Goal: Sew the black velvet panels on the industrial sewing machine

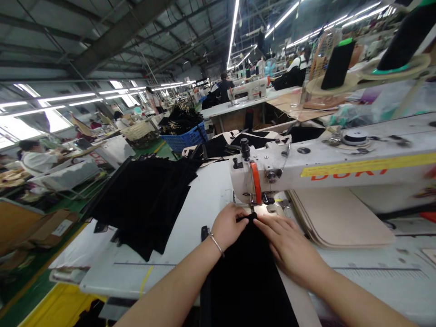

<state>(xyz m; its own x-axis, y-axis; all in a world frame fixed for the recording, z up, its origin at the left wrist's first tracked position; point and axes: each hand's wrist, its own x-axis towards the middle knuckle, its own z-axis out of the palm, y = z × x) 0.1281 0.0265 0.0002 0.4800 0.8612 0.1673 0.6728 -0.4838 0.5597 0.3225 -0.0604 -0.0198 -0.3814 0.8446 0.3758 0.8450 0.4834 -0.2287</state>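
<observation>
A black fabric piece lies lengthwise under the sewing machine head, its far end at the needle. My left hand, wearing a thin bracelet, is closed with thumb and fingertips pinching that far end, left of the needle. On the other side my right hand rests on the cloth's right edge, fingers stretched out and fairly flat, fingertips by the needle area. A small work light brightens the spot. The underside of both palms is hidden.
Left on the white table lies a stack of black fabric pieces. Beige panels are piled under the machine arm. Behind stand a blue crate of black pieces and thread cones. Other people sit at distant machines.
</observation>
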